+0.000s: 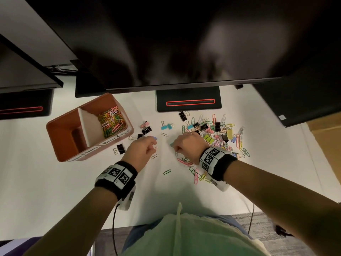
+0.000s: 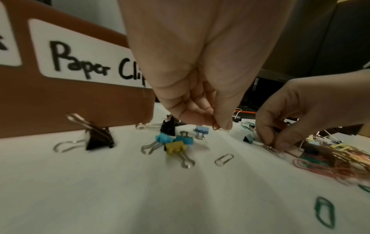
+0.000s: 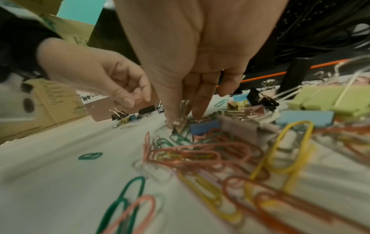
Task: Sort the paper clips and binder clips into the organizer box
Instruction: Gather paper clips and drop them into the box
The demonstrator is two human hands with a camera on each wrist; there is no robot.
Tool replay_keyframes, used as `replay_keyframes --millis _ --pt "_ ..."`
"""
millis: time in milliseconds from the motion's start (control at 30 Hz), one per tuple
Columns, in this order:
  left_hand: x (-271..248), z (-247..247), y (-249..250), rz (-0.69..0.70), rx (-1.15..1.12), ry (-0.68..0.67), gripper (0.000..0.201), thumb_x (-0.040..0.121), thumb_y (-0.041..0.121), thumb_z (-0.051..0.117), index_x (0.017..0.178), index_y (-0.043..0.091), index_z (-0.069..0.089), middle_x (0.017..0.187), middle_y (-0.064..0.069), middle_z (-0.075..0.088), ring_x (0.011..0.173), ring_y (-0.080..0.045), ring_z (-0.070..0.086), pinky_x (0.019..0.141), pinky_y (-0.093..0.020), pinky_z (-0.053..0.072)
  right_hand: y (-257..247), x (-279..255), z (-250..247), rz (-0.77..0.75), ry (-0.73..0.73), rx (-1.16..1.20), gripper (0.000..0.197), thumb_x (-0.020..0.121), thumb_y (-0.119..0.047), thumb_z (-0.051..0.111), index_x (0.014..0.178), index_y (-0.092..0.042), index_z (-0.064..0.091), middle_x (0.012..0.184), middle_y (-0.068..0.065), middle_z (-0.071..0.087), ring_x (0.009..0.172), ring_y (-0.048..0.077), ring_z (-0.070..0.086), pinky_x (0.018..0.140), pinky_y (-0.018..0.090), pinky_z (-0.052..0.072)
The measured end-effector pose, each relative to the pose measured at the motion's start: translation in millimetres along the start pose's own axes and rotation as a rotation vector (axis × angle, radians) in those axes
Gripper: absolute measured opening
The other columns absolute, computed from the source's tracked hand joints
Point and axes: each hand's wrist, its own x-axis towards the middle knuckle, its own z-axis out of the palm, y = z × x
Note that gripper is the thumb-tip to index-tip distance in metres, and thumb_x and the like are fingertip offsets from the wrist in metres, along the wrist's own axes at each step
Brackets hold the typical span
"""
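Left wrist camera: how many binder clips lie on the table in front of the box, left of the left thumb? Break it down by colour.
Black binder clips: 2
Blue binder clips: 3
Yellow binder clips: 1
Total: 6

2 hands [image 1: 142, 148], 1 organizer box [image 1: 60, 145], dozens of clips [image 1: 217, 133].

White label [image 2: 88, 63] on brown organizer box [image 2: 80, 102], handwritten "Paper Cli", rest hidden by hand
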Motion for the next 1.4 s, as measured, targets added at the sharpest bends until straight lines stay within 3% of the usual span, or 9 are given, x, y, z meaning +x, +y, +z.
replay_keyframes --millis 200,333,467,600,733,933,1167,1267,1400 --pt "-12.8 14.2 -14.3 -0.108 0.047 -0.06 0.019 0.082 0.015 0.065 0.101 0.012 0.061 0.085 -0.002 0.062 0.08 -0.017 0.059 0.078 -0.029 0.05 3.8 0.2 -1.9 0.037 -0.008 0.115 0.018 0.089 -0.021 0.053 0.104 -0.017 0.062 0.101 0.001 0.068 0.096 0.021 0.059 0.092 0.032 0.04" --pt "-11.9 21.9 -12.9 -0.038 0.102 -0.05 0.005 0.084 0.012 0.06 0.088 0.008 0.062 0.088 -0.003 0.054 0.082 -0.02 0.054 0.077 -0.034 0.049 9.5 -4.6 -9.2 0.019 0.032 0.18 0.014 0.089 -0.021 0.055 0.097 -0.018 0.066 0.097 0.002 0.065 0.09 0.019 0.058 0.088 0.034 0.047" --pt "-13.0 25.5 -14.9 0.014 0.174 -0.061 0.007 0.087 0.014 0.056 0.087 0.008 0.059 0.094 -0.005 0.052 0.086 -0.02 0.051 0.076 -0.032 0.047 22.3 -8.0 -25.6 0.115 0.133 0.339 0.01 0.09 -0.021 0.057 0.096 -0.017 0.064 0.103 0.0 0.057 0.088 0.014 0.056 0.083 0.028 0.049" --pt "-13.4 21.3 -10.6 0.075 0.157 -0.081 0.008 0.087 0.016 0.057 0.087 0.008 0.058 0.088 -0.005 0.054 0.08 -0.017 0.05 0.075 -0.033 0.048 34.0 -6.8 -40.6 0.163 0.131 0.37 0.009 0.088 -0.017 0.061 0.095 -0.014 0.065 0.102 0.002 0.062 0.087 0.013 0.055 0.083 0.026 0.047" --pt "1.3 7.0 1.2 0.089 0.064 0.002 0.006 0.084 0.017 0.063 0.086 0.012 0.061 0.082 -0.004 0.062 0.074 -0.017 0.059 0.074 -0.034 0.053 40.3 1.8 -46.0 0.19 0.144 0.279 0.008 0.087 -0.014 0.058 0.092 -0.012 0.065 0.098 0.004 0.066 0.088 0.017 0.059 0.08 0.026 0.048" --pt "47.6 -2.1 20.4 0.105 0.147 -0.027 0.031 0.086 0.012 0.058 0.116 0.016 0.058 0.091 -0.004 0.063 0.085 -0.018 0.056 0.08 -0.03 0.047 40.8 25.2 -48.3 0.085 -0.005 0.027 0.02 0.09 -0.015 0.051 0.107 -0.017 0.062 0.109 0.005 0.065 0.099 0.027 0.059 0.085 0.035 0.05" --pt "66.4 7.0 17.5 0.101 0.272 -0.119 0.011 0.086 0.014 0.06 0.094 0.008 0.064 0.097 -0.01 0.06 0.09 -0.024 0.057 0.081 -0.034 0.046 47.8 33.5 -48.5 -0.001 -0.074 -0.122 0.02 0.09 -0.02 0.052 0.106 -0.016 0.064 0.107 0.005 0.065 0.101 0.025 0.057 0.088 0.034 0.047" --pt "67.9 11.0 14.7 0.127 0.29 -0.104 0.01 0.087 0.011 0.056 0.09 0.007 0.064 0.1 -0.011 0.056 0.093 -0.027 0.056 0.082 -0.039 0.048 45.2 33.9 -49.5 -0.031 -0.113 -0.119 0.02 0.088 -0.028 0.057 0.101 -0.017 0.066 0.104 0.003 0.062 0.1 0.023 0.055 0.084 0.032 0.042" --pt "68.6 13.0 15.8 0.158 0.373 -0.13 0.011 0.09 0.011 0.05 0.093 0.007 0.061 0.1 -0.012 0.056 0.093 -0.028 0.055 0.079 -0.041 0.047 40.7 36.8 -48.8 -0.019 -0.163 -0.078 0.015 0.085 -0.026 0.059 0.092 -0.016 0.067 0.097 0.003 0.064 0.093 0.022 0.057 0.083 0.034 0.048"
